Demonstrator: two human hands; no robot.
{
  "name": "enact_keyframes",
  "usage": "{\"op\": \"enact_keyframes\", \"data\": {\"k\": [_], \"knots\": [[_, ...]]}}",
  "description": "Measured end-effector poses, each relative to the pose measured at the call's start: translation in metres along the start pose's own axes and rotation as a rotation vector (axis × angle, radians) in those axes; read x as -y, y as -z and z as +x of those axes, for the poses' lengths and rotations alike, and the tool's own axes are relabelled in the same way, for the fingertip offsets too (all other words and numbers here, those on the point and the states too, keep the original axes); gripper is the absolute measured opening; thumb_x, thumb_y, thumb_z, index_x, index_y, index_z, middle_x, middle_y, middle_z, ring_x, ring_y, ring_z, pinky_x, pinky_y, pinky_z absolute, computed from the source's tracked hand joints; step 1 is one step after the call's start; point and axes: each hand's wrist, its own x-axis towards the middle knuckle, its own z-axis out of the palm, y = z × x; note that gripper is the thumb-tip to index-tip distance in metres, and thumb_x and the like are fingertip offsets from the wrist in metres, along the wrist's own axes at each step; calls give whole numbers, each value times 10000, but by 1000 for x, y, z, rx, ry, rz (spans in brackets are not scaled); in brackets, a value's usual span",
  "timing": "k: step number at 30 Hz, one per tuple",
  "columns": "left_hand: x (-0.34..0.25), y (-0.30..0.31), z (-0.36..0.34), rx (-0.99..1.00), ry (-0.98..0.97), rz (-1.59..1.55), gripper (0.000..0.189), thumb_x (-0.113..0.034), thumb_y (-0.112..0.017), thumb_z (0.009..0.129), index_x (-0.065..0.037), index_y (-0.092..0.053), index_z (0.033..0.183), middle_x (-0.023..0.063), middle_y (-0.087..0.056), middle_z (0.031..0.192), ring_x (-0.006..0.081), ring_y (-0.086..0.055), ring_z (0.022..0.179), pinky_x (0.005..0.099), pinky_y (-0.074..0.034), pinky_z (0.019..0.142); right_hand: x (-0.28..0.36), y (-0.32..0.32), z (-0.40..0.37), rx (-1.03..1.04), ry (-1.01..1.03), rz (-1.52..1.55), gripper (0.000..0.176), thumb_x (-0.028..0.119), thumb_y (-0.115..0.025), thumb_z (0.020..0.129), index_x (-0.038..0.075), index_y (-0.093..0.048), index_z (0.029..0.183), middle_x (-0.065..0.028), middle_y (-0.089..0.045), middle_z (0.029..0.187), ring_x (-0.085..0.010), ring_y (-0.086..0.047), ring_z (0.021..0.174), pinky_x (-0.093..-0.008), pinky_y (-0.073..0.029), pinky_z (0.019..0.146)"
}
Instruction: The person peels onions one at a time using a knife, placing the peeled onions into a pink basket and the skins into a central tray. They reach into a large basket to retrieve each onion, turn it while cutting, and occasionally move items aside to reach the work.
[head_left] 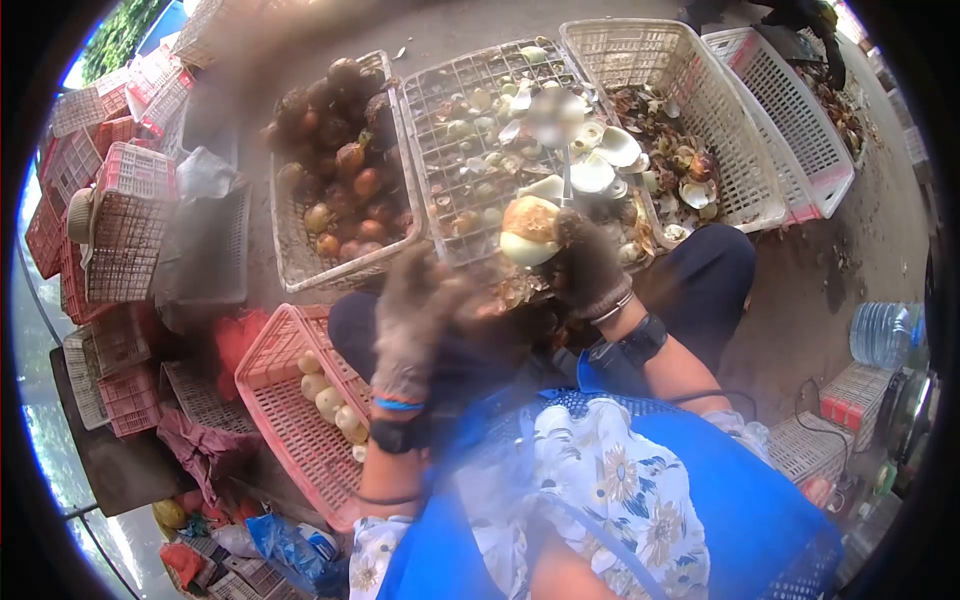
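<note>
My right hand (590,262), in a dirty knitted glove, is closed at the side of a partly peeled onion (530,232). Brown skin covers the onion's upper part; its lower part is pale and bare. From the same hand a thin shiny blade, apparently a knife (567,178), points upward; its handle is hidden. My left hand (420,315), gloved too, is blurred, with thumb and fingers apart and nothing visible in it. It hovers near the crate of unpeeled onions (283,225).
An upturned, slatted crate (425,150) bearing onion peelings lies ahead. To its right stands a crate of scraps (740,150). A pink crate (280,430) with peeled onions is by my left knee. Stacked crates (130,220) stand left; a water bottle (880,335) is right.
</note>
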Motion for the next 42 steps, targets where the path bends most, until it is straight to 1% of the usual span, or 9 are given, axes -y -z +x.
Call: {"op": "enact_keyframes", "data": {"k": [3,6,12,16,22,24,36,39,42], "knots": [[-1,-65,23,222,50,3,528,-74,-727,812,-12,-504,1286,98,-608,1130,161,-616,951,284,-545,788,43,-4,10,185,360,-1069,332,99,-627,790,34,-581,1113,-163,-596,1026,-335,-593,911,-440,-504,781],[3,-86,27,146,11,98,559,-96,-783,745,0,-537,1238,89,-641,1083,156,-627,951,295,-529,828,57,-14,9,-203,-427,-75,324,107,-647,745,57,-609,1063,-160,-593,1042,-350,-583,947,-457,-504,761],[12,-85,28,127,-402,519,596,-73,-805,702,-2,-544,1232,99,-636,1110,178,-627,992,313,-527,874,68,-3,10,92,-267,-800,273,113,-674,779,114,-652,1052,-150,-600,1090,-315,-591,985,-435,-514,798],[12,-81,27,244,-163,345,618,-65,-802,695,-8,-546,1255,92,-632,1147,170,-614,1041,310,-515,913,43,12,-1,100,-391,-288,382,90,-679,808,43,-585,1176,-135,-601,1157,-288,-589,1048,-395,-490,910],[-2,-79,23,343,-32,199,637,-31,-784,688,-9,-547,1279,77,-625,1184,170,-604,1068,308,-498,939,68,8,-1,407,220,-1098,395,176,-692,807,20,-592,1155,-117,-620,1129,-273,-584,1073,-385,-483,931],[-6,-72,22,343,39,121,645,-28,-784,686,-7,-545,1284,78,-622,1195,172,-597,1083,313,-487,956,61,4,0,165,-455,-175,423,233,-678,810,23,-589,1167,-129,-616,1133,-264,-580,1094,-375,-478,947],[15,-37,25,442,-341,306,771,49,-706,689,34,-399,1396,157,-565,1287,284,-583,1162,411,-505,989,27,21,-13,-78,-611,151,374,1,-520,926,-51,-513,1296,-130,-614,1228,-187,-600,1119,-296,-492,969],[8,-43,23,403,56,-242,799,63,-687,684,27,-368,1415,176,-559,1279,330,-566,1182,461,-507,988,17,17,-11,-271,-664,426,428,254,-628,909,38,-567,1275,-47,-687,999,-54,-574,600,-185,-466,489],[-4,-48,12,453,-301,152,770,64,-675,700,3,-384,1410,180,-560,1271,330,-554,1196,463,-509,985,4,35,-16,107,47,-599,429,258,-631,909,41,-566,1273,-45,-686,986,-58,-581,605,-186,-465,492]]}}
